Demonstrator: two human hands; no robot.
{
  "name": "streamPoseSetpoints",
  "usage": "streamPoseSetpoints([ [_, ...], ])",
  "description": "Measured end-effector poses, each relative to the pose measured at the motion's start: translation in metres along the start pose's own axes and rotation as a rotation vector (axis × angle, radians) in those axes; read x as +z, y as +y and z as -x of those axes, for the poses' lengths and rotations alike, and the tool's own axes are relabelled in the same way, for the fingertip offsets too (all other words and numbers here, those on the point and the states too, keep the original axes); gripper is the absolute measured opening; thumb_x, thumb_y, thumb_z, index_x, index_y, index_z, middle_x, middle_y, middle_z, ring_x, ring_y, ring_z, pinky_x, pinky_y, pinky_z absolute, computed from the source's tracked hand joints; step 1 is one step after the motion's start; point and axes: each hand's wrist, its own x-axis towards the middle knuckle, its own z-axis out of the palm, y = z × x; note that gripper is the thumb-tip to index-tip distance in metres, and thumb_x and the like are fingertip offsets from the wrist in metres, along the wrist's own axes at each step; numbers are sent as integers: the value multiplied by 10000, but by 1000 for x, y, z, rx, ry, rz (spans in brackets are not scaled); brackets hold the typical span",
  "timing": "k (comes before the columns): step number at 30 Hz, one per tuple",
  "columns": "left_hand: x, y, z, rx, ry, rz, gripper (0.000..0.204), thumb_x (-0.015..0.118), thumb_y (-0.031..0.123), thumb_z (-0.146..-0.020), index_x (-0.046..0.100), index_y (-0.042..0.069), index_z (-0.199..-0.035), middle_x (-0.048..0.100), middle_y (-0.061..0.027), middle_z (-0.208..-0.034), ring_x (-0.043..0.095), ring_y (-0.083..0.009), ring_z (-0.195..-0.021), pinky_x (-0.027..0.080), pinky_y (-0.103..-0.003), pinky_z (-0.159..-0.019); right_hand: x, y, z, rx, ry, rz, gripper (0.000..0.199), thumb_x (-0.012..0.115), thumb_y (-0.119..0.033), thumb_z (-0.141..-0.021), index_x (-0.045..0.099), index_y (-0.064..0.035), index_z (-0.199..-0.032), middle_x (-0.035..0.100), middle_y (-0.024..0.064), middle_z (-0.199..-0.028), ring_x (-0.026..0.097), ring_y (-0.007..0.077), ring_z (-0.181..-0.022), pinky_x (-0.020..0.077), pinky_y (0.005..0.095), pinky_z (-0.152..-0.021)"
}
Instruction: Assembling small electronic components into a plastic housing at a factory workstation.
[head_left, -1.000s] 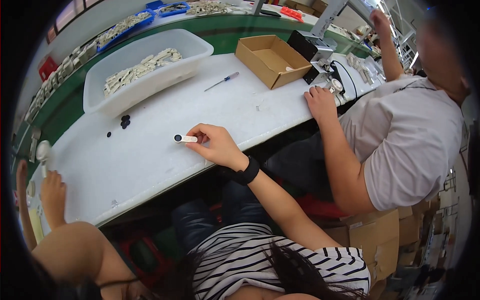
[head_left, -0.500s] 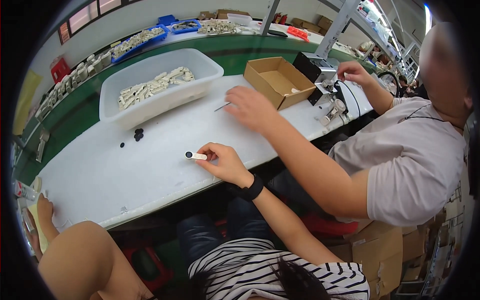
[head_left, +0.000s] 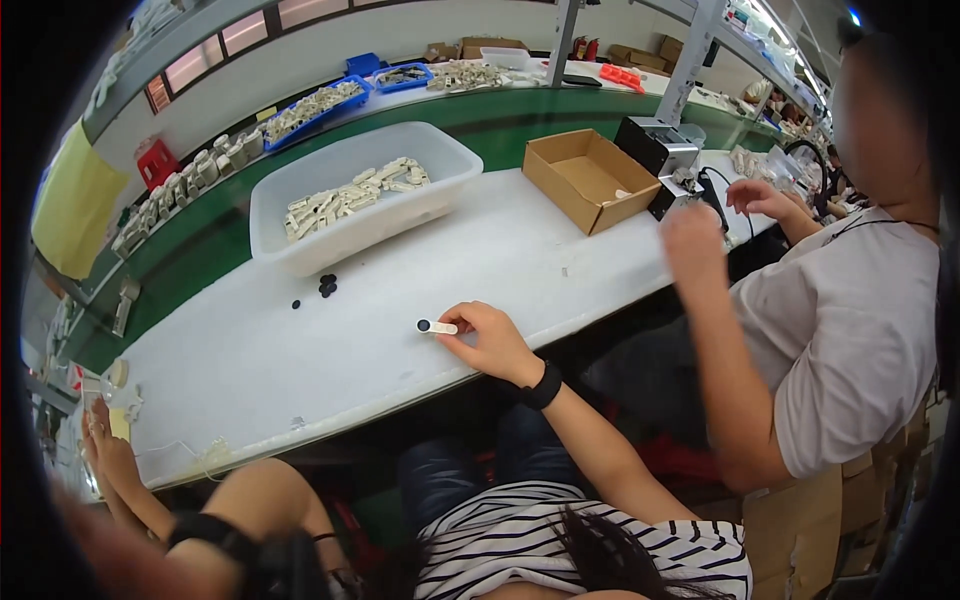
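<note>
One white part (head_left: 440,328), black-ended, is pinched in the right hand (head_left: 492,340) above the white table (head_left: 480,250); left hand's grip cannot be told; one lone black disc (head_left: 296,304), one disc cluster (head_left: 328,287), one tub (head_left: 385,226), one carton (head_left: 625,207); behind, two filled blue trays (head_left: 360,97)

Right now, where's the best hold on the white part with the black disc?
I'd pinch the white part by its narrow end, coming from the right, as the right hand does with its fingers. It's slim and elongated, with the black disc at the wider end pointing left, so this grip should leave the disc uncovered.
</note>
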Motion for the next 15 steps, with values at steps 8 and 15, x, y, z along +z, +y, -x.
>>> streamPoseSetpoints([
  [8, 39, -4, -20, 54, -58, 213, 420, 589, 377, -895, 498, 198, -1263, 435, -106, -1331, 419, -233, -1145, 306, -504, -947, -1, 2, 8, 32, 17, 0, 196, 690, -147, -781, 632, -27, -924, 629, 99, -823, 604, 213, -735, 493, 299, -691],
  [15, 47, -12, -30, 183, 77, 300, 310, 542, 378, -915, 564, 195, -1164, 496, -78, -1236, 426, -216, -1127, 305, -480, -934, 8, -2, 2, 6, 25, -13, 186, 688, -168, -771, 619, -42, -889, 619, 90, -774, 597, 234, -715, 482, 331, -664],
])
